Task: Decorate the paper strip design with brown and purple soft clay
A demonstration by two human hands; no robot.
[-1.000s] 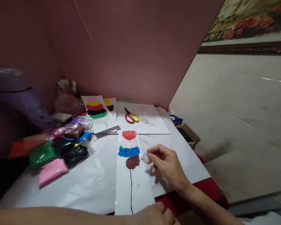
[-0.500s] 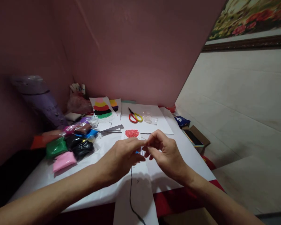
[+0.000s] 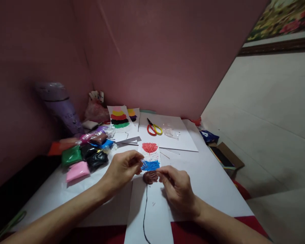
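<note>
In front of me lies a white paper strip bearing textured, clay-like patches: a red fan shape, white, a blue band and a brown patch. A black line runs down the strip from the brown patch. My left hand hovers at the left of the blue band, its thumb and fingers pinched. To the right, my right hand is also pinched, with its fingertips at the edge of the blue and brown. What either pinch holds is too small to make out.
Several bagged clay packs, including green and pink, lie at the left. Farther back are scissors, a metal ruler, a white board and a painted colour sheet. A purple bottle leans near the wall.
My hands have come apart from where their fingertips met above the strip; the blue and brown patches now show between them. The view has shifted slightly left.
</note>
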